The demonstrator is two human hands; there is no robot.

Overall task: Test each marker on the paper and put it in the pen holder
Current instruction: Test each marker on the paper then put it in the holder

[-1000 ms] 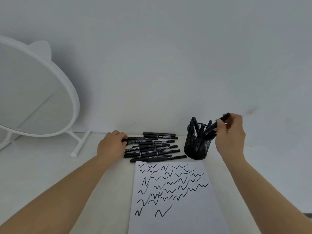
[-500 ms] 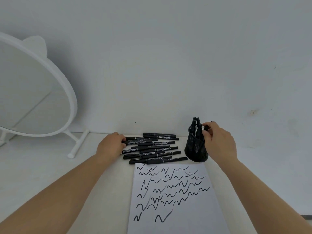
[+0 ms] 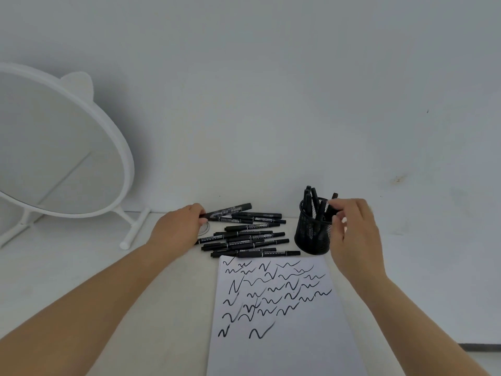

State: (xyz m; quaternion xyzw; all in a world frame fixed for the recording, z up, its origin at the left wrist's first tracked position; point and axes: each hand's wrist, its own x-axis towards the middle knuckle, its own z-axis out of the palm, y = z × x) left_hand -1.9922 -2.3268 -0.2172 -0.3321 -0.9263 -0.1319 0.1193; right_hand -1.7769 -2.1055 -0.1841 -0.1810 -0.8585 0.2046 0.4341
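Markers (image 3: pixel 245 237) are piled on the desk at twelve o'clock from the scribbled paper (image 3: pixel 282 316), and one marker (image 3: pixel 230 210) is gripped at its end by the left hand (image 3: pixel 177 230). At one o'clock from the paper, the mesh pen holder (image 3: pixel 313 232), already filled with several markers, is flanked by the right hand (image 3: pixel 353 234), whose fingers are loosely curled by the rim; whether anything is pinched cannot be told.

Left hand (image 3: pixel 177 228) fingers curled gripping; right hand (image 3: pixel 353 234) fingers loosely bent.

Left hand (image 3: pixel 177 229) gripping marker (image 3: pixel 229 210); right hand (image 3: pixel 353 234) at pen holder (image 3: pixel 311 234).
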